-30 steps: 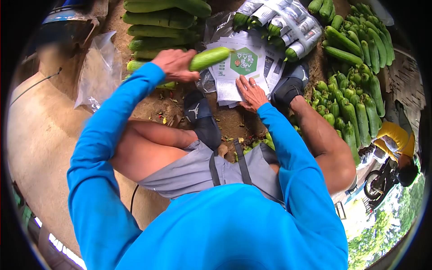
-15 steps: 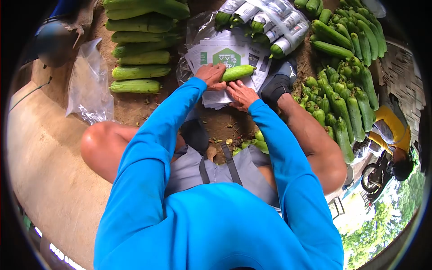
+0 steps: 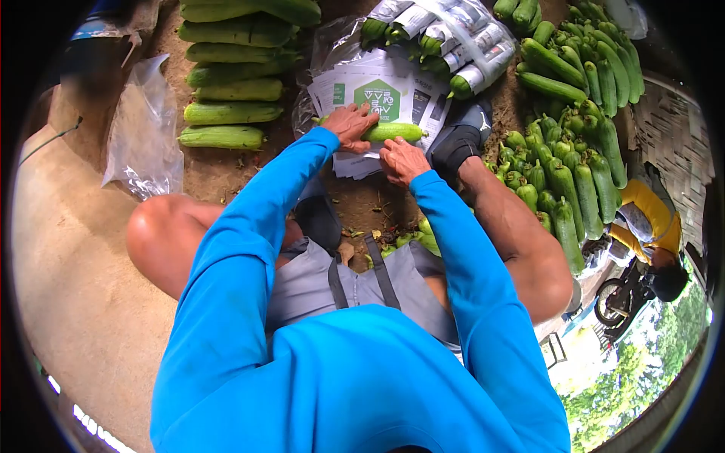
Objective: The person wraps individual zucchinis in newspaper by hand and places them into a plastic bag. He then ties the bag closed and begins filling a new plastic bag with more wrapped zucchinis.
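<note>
A long green vegetable [image 3: 394, 132] lies crosswise on a stack of printed paper sheets [image 3: 351, 83]. My left hand [image 3: 350, 127] rests over its left part, and a small tip shows past the hand on the left. At the lower edge of the vegetable, my right hand [image 3: 403, 160] touches the paper near its right half, fingers bent. The fingertips of both hands are close to the vegetable's underside and partly hidden.
Long green vegetables [image 3: 231, 113] lie in a column at upper left, beside a clear plastic bag [image 3: 143, 132]. Paper-wrapped ones [image 3: 472, 57] sit in plastic at the top. More vegetables [image 3: 563, 177] are piled right, near a person in yellow [image 3: 655, 215] and a motorcycle [image 3: 619, 300].
The vegetable has shifted down the sheets and now lies more level, with its left tip showing. My right hand has moved slightly left. The whole view has shifted a little.
</note>
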`<state>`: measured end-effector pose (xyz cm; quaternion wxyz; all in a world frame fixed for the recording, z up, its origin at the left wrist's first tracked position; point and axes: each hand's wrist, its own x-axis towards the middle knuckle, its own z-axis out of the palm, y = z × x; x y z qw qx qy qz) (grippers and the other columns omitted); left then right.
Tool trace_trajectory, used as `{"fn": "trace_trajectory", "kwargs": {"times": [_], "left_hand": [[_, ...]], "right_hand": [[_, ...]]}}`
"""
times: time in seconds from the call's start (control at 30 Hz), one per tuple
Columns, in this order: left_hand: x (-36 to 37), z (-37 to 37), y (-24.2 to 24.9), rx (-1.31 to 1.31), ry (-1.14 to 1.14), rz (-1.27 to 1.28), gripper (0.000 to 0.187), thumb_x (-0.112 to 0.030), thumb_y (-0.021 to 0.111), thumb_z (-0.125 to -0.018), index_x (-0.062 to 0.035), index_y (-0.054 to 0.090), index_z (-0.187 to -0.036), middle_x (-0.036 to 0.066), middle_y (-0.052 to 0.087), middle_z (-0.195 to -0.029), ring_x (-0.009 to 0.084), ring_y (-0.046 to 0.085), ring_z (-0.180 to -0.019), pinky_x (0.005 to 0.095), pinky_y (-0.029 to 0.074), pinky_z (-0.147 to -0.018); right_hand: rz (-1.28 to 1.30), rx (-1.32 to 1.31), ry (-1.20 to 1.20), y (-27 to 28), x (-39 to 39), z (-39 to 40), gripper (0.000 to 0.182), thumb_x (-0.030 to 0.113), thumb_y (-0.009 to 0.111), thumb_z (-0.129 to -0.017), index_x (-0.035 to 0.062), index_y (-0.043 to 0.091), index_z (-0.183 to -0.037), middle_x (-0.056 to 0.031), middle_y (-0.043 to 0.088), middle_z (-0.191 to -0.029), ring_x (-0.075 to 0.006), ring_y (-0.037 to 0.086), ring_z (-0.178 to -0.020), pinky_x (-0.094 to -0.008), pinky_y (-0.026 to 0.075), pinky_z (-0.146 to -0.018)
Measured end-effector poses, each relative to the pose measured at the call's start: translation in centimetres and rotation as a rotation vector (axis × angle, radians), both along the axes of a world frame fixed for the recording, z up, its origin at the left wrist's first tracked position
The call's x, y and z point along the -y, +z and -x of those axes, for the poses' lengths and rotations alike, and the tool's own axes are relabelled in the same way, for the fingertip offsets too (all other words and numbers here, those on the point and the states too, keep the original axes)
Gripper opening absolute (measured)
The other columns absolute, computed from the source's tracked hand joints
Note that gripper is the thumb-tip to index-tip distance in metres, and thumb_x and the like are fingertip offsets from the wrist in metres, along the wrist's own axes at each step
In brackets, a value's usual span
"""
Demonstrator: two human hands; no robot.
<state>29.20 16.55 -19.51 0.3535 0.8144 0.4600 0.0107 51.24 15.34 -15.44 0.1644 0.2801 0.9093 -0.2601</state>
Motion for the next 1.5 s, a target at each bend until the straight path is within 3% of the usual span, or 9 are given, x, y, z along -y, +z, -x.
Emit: {"fn": "trace_trajectory", "kwargs": {"times": [0.13, 0.23, 0.43, 0.63, 0.83, 1.1, 1.27, 1.4, 1.5], "left_hand": [[1.0, -0.1, -0.7, -0.046, -0.019, -0.085, 0.063, -0.031, 0.078, -0.066, -0.0108, 0.05, -0.119, 0.02, 0.047, -0.134, 0.0414, 0.054, -0.111, 0.0518, 0.047, -0.088], [1.1, 0.1, -0.6, -0.023, -0.013, -0.09, 0.065, -0.032, 0.077, -0.065, -0.0129, 0.05, -0.121, 0.02, 0.049, -0.134, 0.0415, 0.054, -0.112, 0.0514, 0.046, -0.09], [0.5, 1.1, 0.8, -0.062, -0.087, 0.068, 0.058, -0.037, 0.071, -0.072, -0.0121, 0.054, -0.121, 0.017, 0.058, -0.122, 0.0398, 0.055, -0.111, 0.0495, 0.046, -0.092], [0.8, 1.5, 3.9, 0.172, 0.424, -0.342, 0.043, -0.031, 0.062, -0.08, -0.0055, 0.06, -0.115, 0.016, 0.062, -0.105, 0.0369, 0.057, -0.1, 0.045, 0.047, -0.086], [5.1, -2.0, 2.5, -0.104, 0.226, -0.289, 0.072, -0.028, 0.069, -0.072, 0.0011, 0.045, -0.134, 0.019, 0.047, -0.136, 0.0371, 0.045, -0.125, 0.0526, 0.036, -0.104], [2.5, -2.7, 0.1, -0.212, 0.245, -0.26, 0.081, -0.036, 0.072, -0.064, -0.0011, 0.047, -0.133, 0.021, 0.041, -0.142, 0.0428, 0.032, -0.135, 0.0714, 0.024, -0.105], [-2.5, -2.5, -1.7, -0.177, 0.259, -0.292, 0.054, -0.047, 0.065, -0.064, -0.0088, 0.059, -0.101, 0.014, 0.052, -0.112, 0.0358, 0.046, -0.109, 0.0559, 0.036, -0.087], [-3.6, -1.6, -1.5, -0.176, 0.156, -0.158, 0.064, -0.053, 0.065, -0.063, -0.0062, 0.06, -0.106, 0.02, 0.052, -0.113, 0.0392, 0.047, -0.11, 0.0558, 0.037, -0.09], [-3.4, -1.4, 2.6, -0.083, 0.185, -0.113, 0.068, -0.047, 0.064, -0.067, -0.0038, 0.053, -0.118, 0.02, 0.05, -0.116, 0.039, 0.047, -0.112, 0.0532, 0.036, -0.097]], "right_hand": [[-0.032, -0.092, -0.022, -1.9, 0.8, 0.2, 0.021, 0.021, 0.07, -0.083, 0.0079, 0.056, -0.092, -0.0115, 0.052, -0.101, -0.034, 0.055, -0.102, -0.044, 0.052, -0.078], [-0.117, -0.128, -0.035, -1.5, 1.0, 0.6, 0.029, 0.02, 0.077, -0.073, 0.01, 0.058, -0.091, -0.009, 0.054, -0.104, -0.031, 0.057, -0.101, -0.0427, 0.054, -0.078], [-0.151, -0.279, -0.128, -1.5, 0.8, 0.9, 0.016, 0.019, 0.07, -0.08, 0.0088, 0.059, -0.086, -0.0099, 0.053, -0.1, -0.0323, 0.056, -0.097, -0.0428, 0.053, -0.076], [0.08, -0.208, -0.434, -1.5, -2.5, 1.9, 0.021, 0.029, 0.062, -0.088, 0.008, 0.06, -0.088, -0.0127, 0.054, -0.093, -0.0343, 0.055, -0.094, -0.0474, 0.049, -0.077], [0.16, -0.123, -0.528, -3.4, -7.0, 2.7, 0.034, 0.036, 0.055, -0.09, 0.0047, 0.066, -0.085, -0.019, 0.066, -0.097, -0.0425, 0.063, -0.091, -0.0513, 0.051, -0.08], [-0.244, -0.076, -0.571, -3.2, -6.2, 2.4, 0.024, 0.026, 0.063, -0.083, 0.0066, 0.061, -0.098, -0.0132, 0.054, -0.119, -0.0348, 0.052, -0.105, -0.0489, 0.05, -0.08], [-0.264, -0.305, -0.482, -1.4, -2.9, 2.8, 0.052, 0.016, 0.06, -0.071, -0.002, 0.055, -0.119, -0.0195, 0.053, -0.126, -0.0366, 0.051, -0.115, -0.0464, 0.043, -0.094], [-0.25, -0.184, -0.576, -2.0, -1.2, 3.6, 0.08, 0.017, 0.06, -0.067, 0.001, 0.038, -0.142, -0.0181, 0.042, -0.142, -0.035, 0.036, -0.135, -0.046, 0.024, -0.114], [-0.337, -0.167, -0.586, -3.1, -3.3, 4.0, 0.07, 0.027, 0.065, -0.069, 0.0052, 0.046, -0.132, -0.0146, 0.048, -0.129, -0.0314, 0.043, -0.125, -0.0452, 0.033, -0.104]]}}
